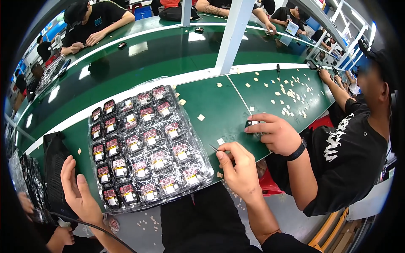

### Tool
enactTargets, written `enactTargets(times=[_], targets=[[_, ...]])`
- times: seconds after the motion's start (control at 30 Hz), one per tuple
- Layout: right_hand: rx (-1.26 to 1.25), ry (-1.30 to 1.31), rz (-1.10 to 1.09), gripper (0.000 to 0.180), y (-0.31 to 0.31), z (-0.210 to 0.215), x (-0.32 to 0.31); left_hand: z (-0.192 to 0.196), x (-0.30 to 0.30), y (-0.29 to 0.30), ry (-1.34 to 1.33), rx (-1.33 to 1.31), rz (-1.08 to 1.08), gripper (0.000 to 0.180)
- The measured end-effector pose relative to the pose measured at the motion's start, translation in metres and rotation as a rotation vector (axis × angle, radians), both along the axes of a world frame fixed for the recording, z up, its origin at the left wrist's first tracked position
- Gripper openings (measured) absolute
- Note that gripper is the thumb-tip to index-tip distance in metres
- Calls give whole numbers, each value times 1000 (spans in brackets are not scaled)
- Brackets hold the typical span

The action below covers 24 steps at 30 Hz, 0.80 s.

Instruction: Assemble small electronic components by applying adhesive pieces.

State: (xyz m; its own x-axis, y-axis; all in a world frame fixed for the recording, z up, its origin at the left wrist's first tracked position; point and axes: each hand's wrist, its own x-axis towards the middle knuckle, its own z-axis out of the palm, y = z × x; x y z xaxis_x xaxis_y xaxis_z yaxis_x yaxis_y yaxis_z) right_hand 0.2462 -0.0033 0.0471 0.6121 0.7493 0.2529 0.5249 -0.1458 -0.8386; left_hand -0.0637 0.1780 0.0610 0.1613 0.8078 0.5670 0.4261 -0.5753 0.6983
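My left hand [81, 192] is held up with its fingers stretched, holding nothing. It is beside the lower left corner of a clear plastic tray [206, 170] and close to a black mesh bag [57, 177]. Several small black square devices [151, 136] sit in rows in the tray, many with a white label and a yellow strip. To the right of the tray, my right hand [240, 170] pinches thin pointed tweezers [214, 148], tip toward the tray. Just past it, a co-worker's hand [276, 135] with a dark wristband holds a small black device [252, 123].
Small cream paper squares [291, 93] are scattered over the green table [198, 95], beside a screwdriver [278, 71]. A white metal post [232, 40] rises at the table's far edge, before a dark green conveyor belt [160, 50]. A co-worker [346, 139] sits close on my right.
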Motion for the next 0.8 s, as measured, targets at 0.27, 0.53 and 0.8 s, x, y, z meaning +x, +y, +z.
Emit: enactTargets(times=[0.27, 0.53, 0.8], targets=[[-187, -486, -371, 24, -1, 0, 29, 18, 20, -46, 334, 225, 71, 33], [-323, -492, -434, 36, -14, -4, 49, 5, 47, -88, 247, 271, -280, 24], [-383, -465, -510, 42, -10, 1, 41, -2, 69, -119, 121, 226, -490, 18]])
